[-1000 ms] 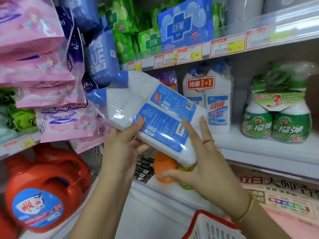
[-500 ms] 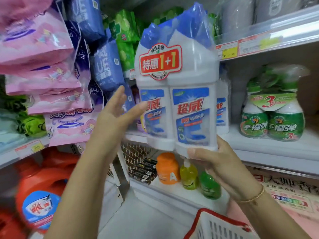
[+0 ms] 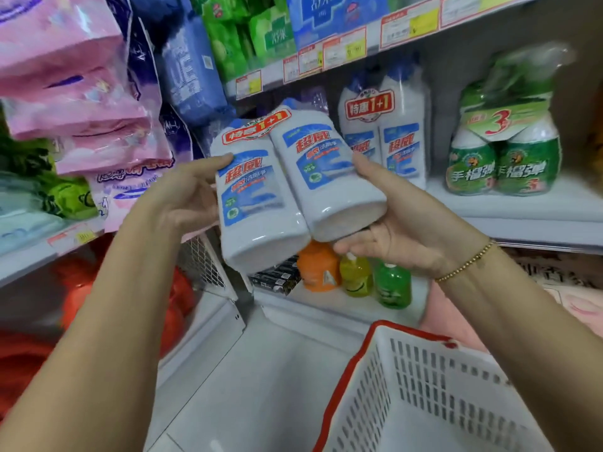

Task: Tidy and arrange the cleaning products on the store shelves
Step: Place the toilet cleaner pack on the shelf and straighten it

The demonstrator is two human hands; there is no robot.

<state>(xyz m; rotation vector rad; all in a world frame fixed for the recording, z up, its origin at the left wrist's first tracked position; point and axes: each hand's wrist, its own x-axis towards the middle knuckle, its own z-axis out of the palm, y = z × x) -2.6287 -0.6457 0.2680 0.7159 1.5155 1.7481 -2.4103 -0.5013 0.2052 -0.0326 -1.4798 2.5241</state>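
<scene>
A shrink-wrapped twin pack of white cleaner bottles (image 3: 287,187) with blue labels and a red "1+1" tag is tilted back, bases toward me, in front of the middle shelf (image 3: 528,210). My left hand (image 3: 186,194) grips its left side with the thumb on the front. My right hand (image 3: 401,220) holds its right side and cups the base. An identical twin pack (image 3: 385,132) stands upright on the shelf just behind. A green spray-bottle pack (image 3: 502,151) stands to its right.
Pink and blue soft packs (image 3: 85,93) hang out from the left shelves. Orange, yellow and green small bottles (image 3: 355,275) stand on the low shelf beneath. Red detergent jugs (image 3: 78,288) sit at lower left. A white basket with a red rim (image 3: 434,396) is at lower right.
The twin pack went from lying sideways, to upright and raised in my right hand, to lowered and tilted back. My left hand, open half a second ago, has closed on its left side.
</scene>
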